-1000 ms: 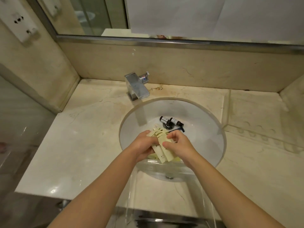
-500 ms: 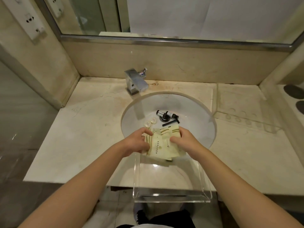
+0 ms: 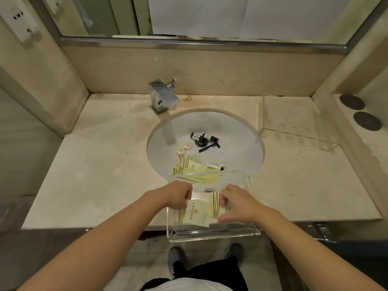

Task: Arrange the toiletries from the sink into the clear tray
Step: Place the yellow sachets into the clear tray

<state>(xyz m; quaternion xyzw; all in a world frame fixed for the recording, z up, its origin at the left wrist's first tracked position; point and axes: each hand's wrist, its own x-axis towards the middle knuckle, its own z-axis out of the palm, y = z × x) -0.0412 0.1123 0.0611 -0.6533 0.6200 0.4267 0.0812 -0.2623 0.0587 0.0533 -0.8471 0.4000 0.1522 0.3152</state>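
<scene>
Toiletries sachets (image 3: pixel 194 214), pale yellow, lie in the clear tray (image 3: pixel 214 235) as my left hand (image 3: pixel 178 195) and right hand (image 3: pixel 235 203) grip them at either end, apparently to square the stack. More sachets (image 3: pixel 190 166), two soaps (image 3: pixel 183 149), small bottles (image 3: pixel 203 137) and a razor (image 3: pixel 209 147) wait in the sink (image 3: pixel 241 148). The tray overhangs the counter (image 3: pixel 94 175) edge; its far half lies open.

**Desk surface and load**

I log a beige marble desk (image 3: pixel 100 164) with an inset round sink (image 3: pixel 241 143). A chrome faucet (image 3: pixel 162 97) stands at its back edge. The clear tray (image 3: pixel 214 235) rests on the front edge, overhanging sink and floor.
</scene>
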